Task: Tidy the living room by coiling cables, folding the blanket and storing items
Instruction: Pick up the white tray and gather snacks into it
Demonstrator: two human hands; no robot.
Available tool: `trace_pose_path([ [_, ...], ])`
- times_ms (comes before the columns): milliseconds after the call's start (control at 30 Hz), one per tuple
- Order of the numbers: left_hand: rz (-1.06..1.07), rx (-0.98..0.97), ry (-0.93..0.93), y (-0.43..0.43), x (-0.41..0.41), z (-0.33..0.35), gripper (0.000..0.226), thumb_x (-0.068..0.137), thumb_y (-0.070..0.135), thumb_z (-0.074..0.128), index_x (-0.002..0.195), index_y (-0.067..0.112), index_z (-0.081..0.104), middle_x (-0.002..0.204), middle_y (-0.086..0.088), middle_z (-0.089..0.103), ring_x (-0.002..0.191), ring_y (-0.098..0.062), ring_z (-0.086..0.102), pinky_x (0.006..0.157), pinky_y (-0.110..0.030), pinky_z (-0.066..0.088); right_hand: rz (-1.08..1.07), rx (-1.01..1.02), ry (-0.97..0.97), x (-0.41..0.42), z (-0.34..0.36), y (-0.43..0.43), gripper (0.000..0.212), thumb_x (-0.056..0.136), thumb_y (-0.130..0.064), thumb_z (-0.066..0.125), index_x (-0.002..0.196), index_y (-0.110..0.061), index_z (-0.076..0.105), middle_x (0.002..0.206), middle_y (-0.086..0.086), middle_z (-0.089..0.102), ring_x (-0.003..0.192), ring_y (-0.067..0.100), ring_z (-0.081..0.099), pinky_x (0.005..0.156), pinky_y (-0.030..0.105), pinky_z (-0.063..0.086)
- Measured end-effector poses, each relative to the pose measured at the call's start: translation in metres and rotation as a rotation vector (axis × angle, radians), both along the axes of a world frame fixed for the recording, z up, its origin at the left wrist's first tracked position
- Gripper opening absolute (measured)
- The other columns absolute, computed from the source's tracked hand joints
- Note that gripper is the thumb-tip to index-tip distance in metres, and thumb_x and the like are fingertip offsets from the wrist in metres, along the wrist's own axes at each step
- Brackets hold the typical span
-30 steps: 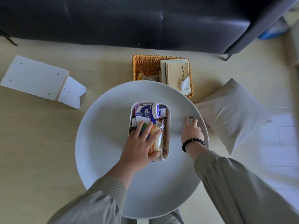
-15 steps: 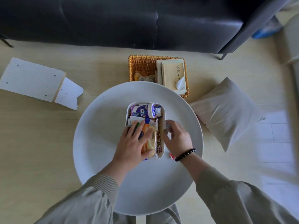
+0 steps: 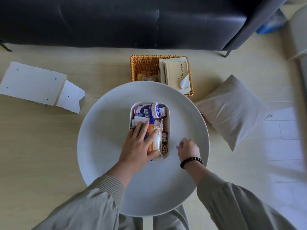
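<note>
Left fingers (image 3: 146,130): spread wide and flat, pressing down on the packets in the white box; nothing gripped.
Left hand (image 3: 139,145): palm down over the near half of the box, in a ribbed beige cuff.
Right fingers (image 3: 180,145): curled in loosely and motion-blurred; I cannot tell whether they pinch anything.
Right hand (image 3: 188,149): over bare tabletop just right of the box, not touching it; a black bead bracelet (image 3: 191,161) circles the wrist.
White box (image 3: 167,130): smooth, oblong, rounded corners, standing at the middle of the tabletop and filled to the rim.
Snack packets (image 3: 156,140): glossy clear and orange wrappers, crinkled; those under the palm are hidden, and the small print is too fine to read.
Tub (image 3: 147,111): round, lying on its side at the far end of the box, purple and white label with Chinese characters only partly visible.
Tabletop (image 3: 106,146): round, matte pale grey, with a raised lip.
Wicker basket (image 3: 144,67): woven, golden brown, rectangular, on the floor beyond the tabletop, its near edge hidden by it.
Books (image 3: 176,72): cream covers stacked in the basket's right side, vertical brush-style Chinese writing on top.
Cushion (image 3: 232,108): soft grey fabric, on the floor to the right.
White board (image 3: 33,82): flat, drilled with small holes, on the floor far left.
Sofa (image 3: 116,20): dark, leather-like, cut off at the top.
</note>
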State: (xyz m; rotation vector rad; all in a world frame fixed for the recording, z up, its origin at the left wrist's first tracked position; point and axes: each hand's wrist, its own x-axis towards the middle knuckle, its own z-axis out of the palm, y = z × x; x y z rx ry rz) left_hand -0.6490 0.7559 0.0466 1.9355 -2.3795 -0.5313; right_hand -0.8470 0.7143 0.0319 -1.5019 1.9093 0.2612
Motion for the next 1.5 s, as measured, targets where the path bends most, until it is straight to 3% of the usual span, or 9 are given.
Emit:
trace_pose_path([
  [133,-0.007,0.022,-0.039,-0.001,0.002,0.004,0.071,0.078,0.062,0.038,0.138,0.024,0.040,0.146,-0.018,0.044,0.129,-0.040,0.047,0.098,-0.052,0.044,-0.085,-0.369,-0.293,0.027,0.040,-0.029,0.016,0.086,-0.013,0.064,0.102,-0.008,0.064,0.098,0.000,0.062,0.078,0.014,0.052,0.068,0.021,0.038],
  [267,-0.034,0.079,-0.093,-0.006,0.000,0.008,0.075,0.073,0.061,0.053,0.135,0.021,0.041,0.138,-0.017,0.051,0.126,-0.040,0.048,0.096,-0.053,0.046,0.263,-0.190,-0.282,0.050,0.051,-0.056,0.042,0.091,-0.013,0.055,0.132,-0.018,0.049,0.118,0.005,0.054,0.096,0.026,0.058,0.080,0.033,0.049],
  [500,0.001,0.013,0.030,0.002,0.008,0.011,0.065,0.082,0.054,0.041,0.138,0.020,0.041,0.142,-0.016,0.047,0.129,-0.036,0.046,0.094,-0.050,0.048,0.092,-0.223,-0.302,0.037,0.036,-0.040,0.037,0.093,-0.025,0.056,0.129,-0.023,0.052,0.125,-0.003,0.047,0.081,0.014,0.057,0.074,0.023,0.044],
  [633,0.520,0.006,0.227,-0.002,0.015,0.017,0.058,0.093,0.028,0.048,0.146,0.009,0.033,0.149,-0.020,0.038,0.134,-0.037,0.041,0.101,-0.045,0.042,-0.218,-0.070,-0.305,0.026,0.027,-0.022,0.032,0.095,-0.019,0.049,0.126,-0.015,0.055,0.110,0.002,0.061,0.081,0.015,0.058,0.074,0.029,0.051],
  [733,0.987,0.404,0.361,-0.010,0.016,0.018,0.047,0.097,0.016,0.045,0.143,0.009,0.037,0.143,-0.016,0.047,0.121,-0.034,0.052,0.092,-0.036,0.044,-0.333,0.178,-0.366,0.031,0.023,-0.013,0.024,0.096,-0.026,0.047,0.112,-0.017,0.062,0.085,-0.001,0.067,0.068,0.017,0.065,0.065,0.035,0.059],
  [867,0.926,0.526,0.359,-0.016,0.024,0.014,0.011,0.093,0.011,0.044,0.092,0.012,0.055,0.103,-0.016,0.066,0.088,-0.033,0.058,0.067,-0.029,0.039,-0.210,0.262,-0.250,0.046,0.023,-0.009,0.025,0.097,-0.029,0.038,0.104,-0.016,0.059,0.072,0.003,0.069,0.052,0.017,0.066,0.050,0.027,0.056],
  [1167,1.171,0.373,0.630,-0.035,0.087,0.016,0.041,0.102,0.022,0.038,0.140,0.008,0.042,0.139,-0.019,0.050,0.123,-0.037,0.049,0.096,-0.036,0.040,-0.748,0.593,-0.672,0.119,0.027,-0.004,0.023,0.098,-0.026,0.048,0.112,-0.008,0.053,0.089,0.007,0.067,0.069,0.019,0.068,0.060,0.031,0.054],
  [1300,1.276,0.428,0.755,-0.044,0.103,0.014,0.052,0.104,0.033,0.031,0.153,0.018,0.020,0.151,-0.016,0.036,0.127,-0.039,0.047,0.100,-0.048,0.045,-0.934,0.202,-0.558,0.108,0.034,-0.037,0.039,0.101,-0.031,0.040,0.133,-0.010,0.038,0.113,0.014,0.058,0.073,0.027,0.062,0.067,0.044,0.053],
  [1500,1.098,0.386,0.568,-0.049,0.111,0.016,0.045,0.105,0.034,0.027,0.127,0.005,0.053,0.129,-0.018,0.057,0.118,-0.035,0.052,0.090,-0.035,0.040,-0.684,0.130,-0.538,0.119,0.040,-0.080,0.037,0.102,-0.022,0.032,0.136,-0.022,0.046,0.125,0.015,0.057,0.098,0.030,0.059,0.074,0.041,0.053],
])
